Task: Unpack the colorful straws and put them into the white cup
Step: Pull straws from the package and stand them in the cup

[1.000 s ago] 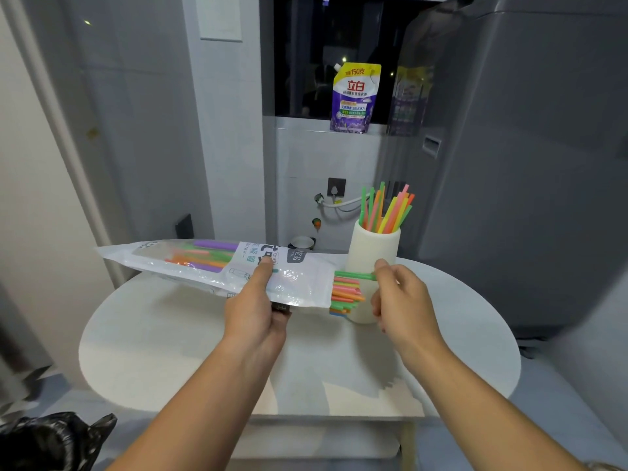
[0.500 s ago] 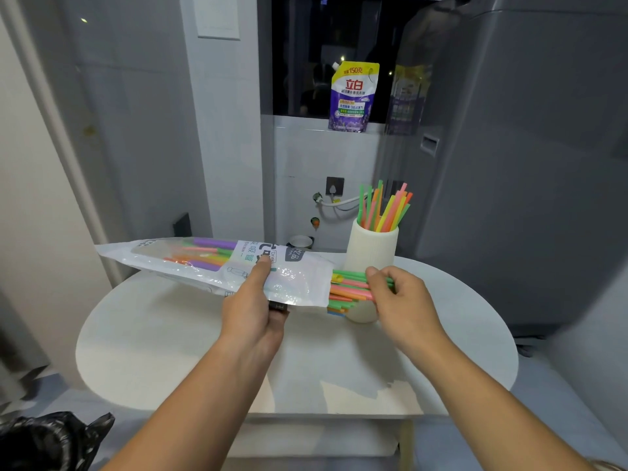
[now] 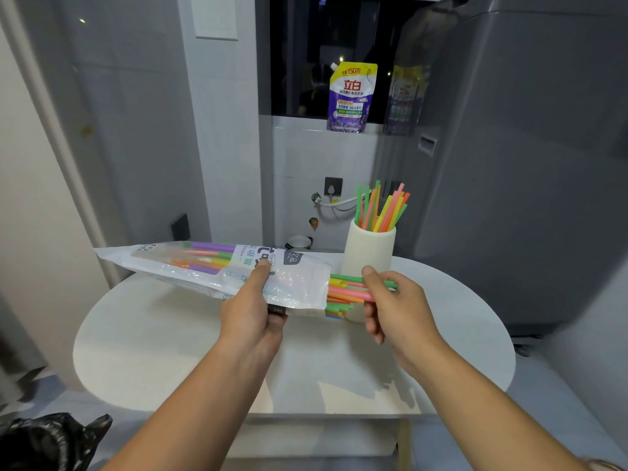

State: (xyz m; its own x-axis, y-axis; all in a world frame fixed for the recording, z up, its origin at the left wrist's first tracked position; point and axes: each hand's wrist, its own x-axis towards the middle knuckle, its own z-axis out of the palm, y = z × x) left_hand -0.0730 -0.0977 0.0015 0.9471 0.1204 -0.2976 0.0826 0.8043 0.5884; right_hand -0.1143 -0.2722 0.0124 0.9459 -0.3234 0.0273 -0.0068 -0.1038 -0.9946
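Observation:
My left hand (image 3: 253, 309) grips a long clear plastic straw bag (image 3: 190, 266), held level above the round white table (image 3: 153, 351). Colorful straws (image 3: 343, 292) stick out of the bag's open right end. My right hand (image 3: 394, 307) pinches a few of them, green and pink, between thumb and fingers. Just behind that hand stands the white cup (image 3: 368, 248), with several green, orange, pink and yellow straws (image 3: 382, 209) upright in it. More straws show through the bag at its left end.
A purple and yellow detergent pouch (image 3: 350, 96) stands on the ledge behind. A tall grey appliance (image 3: 526, 147) fills the right side. A black plastic bag (image 3: 44, 443) lies at the bottom left. A small bowl (image 3: 299, 242) sits on the floor past the table.
My right hand went from pinching one green straw tip to gripping a few straws, and has drawn them farther right out of the bag. The left hand and bag stayed in place.

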